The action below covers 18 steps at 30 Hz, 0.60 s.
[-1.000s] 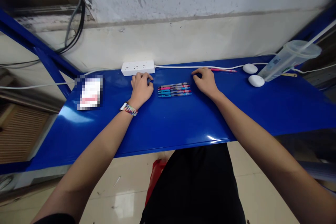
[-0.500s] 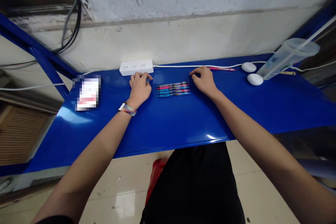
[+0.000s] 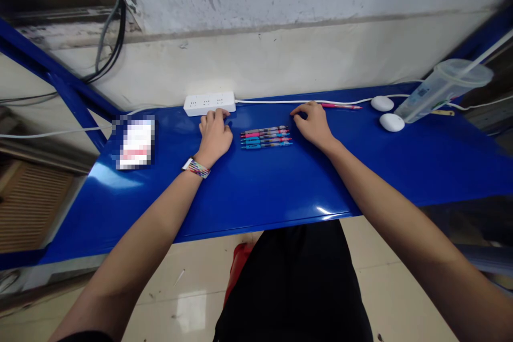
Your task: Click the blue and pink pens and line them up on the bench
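Several slim pens [image 3: 266,138] with pink, blue and dark parts lie side by side on the blue tabletop [image 3: 256,187], between my two hands. To their left rests my left hand [image 3: 215,136], palm down with its fingers apart and loosely bent, just in front of the white power strip [image 3: 209,103]. On the right side of the pens, my right hand [image 3: 313,124] rests with loosely curved fingers and nothing visible in it. A pink pen [image 3: 342,106] lies behind that hand, along the white cable. Neither hand touches the row of pens.
A pixelated item [image 3: 137,143] is on the left of the table. At the right are two white rounded objects, one in front [image 3: 391,122] and one behind [image 3: 382,103], beside a tilted clear plastic container [image 3: 435,93]. A white cable [image 3: 276,101] runs along the wall.
Hands and pens keep their places on the table. Only a very slight shift of the whole view shows.
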Available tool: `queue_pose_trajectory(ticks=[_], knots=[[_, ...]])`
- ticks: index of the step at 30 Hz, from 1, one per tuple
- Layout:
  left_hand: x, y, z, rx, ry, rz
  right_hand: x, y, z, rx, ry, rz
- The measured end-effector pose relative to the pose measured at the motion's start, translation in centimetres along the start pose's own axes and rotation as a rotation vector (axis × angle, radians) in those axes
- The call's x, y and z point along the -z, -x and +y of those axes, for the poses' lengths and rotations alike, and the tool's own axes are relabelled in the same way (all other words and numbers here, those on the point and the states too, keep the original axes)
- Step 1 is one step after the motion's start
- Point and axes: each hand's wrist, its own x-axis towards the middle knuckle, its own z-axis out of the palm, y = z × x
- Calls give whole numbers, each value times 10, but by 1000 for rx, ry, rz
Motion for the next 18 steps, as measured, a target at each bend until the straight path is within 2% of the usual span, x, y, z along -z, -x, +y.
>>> queue_pose_trajectory(ticks=[14, 18], knots=[[-2, 1, 0, 1, -13, 2, 1, -1, 1, -2, 39, -50], [-1, 0, 1, 2, -23, -2, 1, 0, 0, 5, 23, -21]])
